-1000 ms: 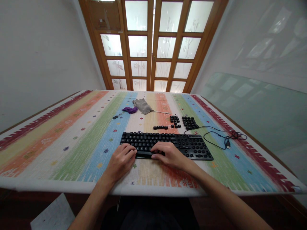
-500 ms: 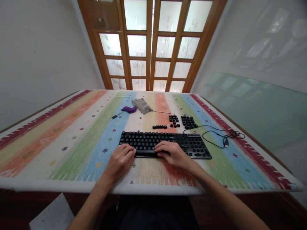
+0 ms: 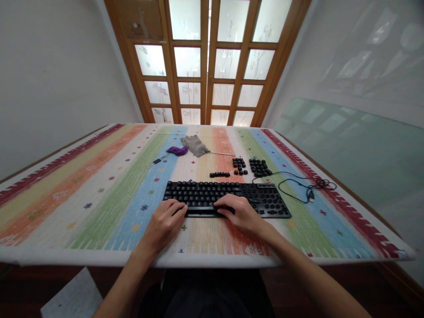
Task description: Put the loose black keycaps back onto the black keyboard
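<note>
A black keyboard [image 3: 228, 198] lies across the striped cloth, its right part showing bare sockets without caps. My left hand [image 3: 163, 224] has its fingers curled against the keyboard's front left edge. My right hand [image 3: 241, 213] lies over the bottom key row near the middle, fingers pointing left and pressed together on the front edge. Loose black keycaps sit behind the keyboard in a short row [image 3: 219, 174] and two clusters [image 3: 240, 165] [image 3: 260, 167]. The keyboard's black cable [image 3: 306, 189] curls away to the right.
The table wears a colourful striped cloth [image 3: 99, 194]. A purple cloth [image 3: 177, 150], a grey cloth [image 3: 195, 145] and a small tool [image 3: 158, 160] lie at the back. A wooden glazed door [image 3: 205, 62] stands behind, and a sheet of paper [image 3: 71, 298] lies below left.
My right hand has slid a little to the right along the keyboard's bottom row. The left hand stays at the front edge. The view has shifted slightly.
</note>
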{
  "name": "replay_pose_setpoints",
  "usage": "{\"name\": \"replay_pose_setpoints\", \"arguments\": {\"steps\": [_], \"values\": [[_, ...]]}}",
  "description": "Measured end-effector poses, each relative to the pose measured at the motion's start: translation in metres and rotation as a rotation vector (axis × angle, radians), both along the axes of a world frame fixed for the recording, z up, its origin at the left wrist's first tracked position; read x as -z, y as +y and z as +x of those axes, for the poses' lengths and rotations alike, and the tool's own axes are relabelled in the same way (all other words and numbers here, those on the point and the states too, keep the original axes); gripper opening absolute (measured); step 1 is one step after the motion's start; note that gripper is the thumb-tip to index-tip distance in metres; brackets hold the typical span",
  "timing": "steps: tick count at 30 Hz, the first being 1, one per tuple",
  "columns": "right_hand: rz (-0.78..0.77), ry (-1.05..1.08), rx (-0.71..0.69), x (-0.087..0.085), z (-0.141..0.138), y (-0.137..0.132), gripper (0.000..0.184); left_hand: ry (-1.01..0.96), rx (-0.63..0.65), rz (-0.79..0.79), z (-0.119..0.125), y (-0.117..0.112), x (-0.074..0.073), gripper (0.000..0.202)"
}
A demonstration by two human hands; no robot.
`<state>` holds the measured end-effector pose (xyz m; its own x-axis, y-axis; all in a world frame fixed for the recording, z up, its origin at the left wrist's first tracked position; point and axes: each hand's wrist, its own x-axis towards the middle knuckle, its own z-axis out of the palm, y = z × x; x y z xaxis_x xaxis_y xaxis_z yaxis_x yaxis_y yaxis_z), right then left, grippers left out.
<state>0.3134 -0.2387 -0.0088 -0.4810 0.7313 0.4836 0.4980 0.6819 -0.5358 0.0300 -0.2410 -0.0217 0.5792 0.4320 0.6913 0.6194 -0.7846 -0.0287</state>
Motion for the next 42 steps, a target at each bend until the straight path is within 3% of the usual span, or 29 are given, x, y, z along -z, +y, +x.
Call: {"name": "replay_pose_setpoints", "arguments": {"steps": [17,42], "values": [[-0.003,0.021,0.014,0.0058,-0.0022,-0.0071,0.013,0.082,0.017,0.099,-0.0002,-0.0001,-0.0054,0.018],[0.052,0.003,0.022,0.0094,-0.0066,-0.008,0.014,0.092,-0.002,0.078,0.0016,-0.0021,-0.0045,0.018]]}}
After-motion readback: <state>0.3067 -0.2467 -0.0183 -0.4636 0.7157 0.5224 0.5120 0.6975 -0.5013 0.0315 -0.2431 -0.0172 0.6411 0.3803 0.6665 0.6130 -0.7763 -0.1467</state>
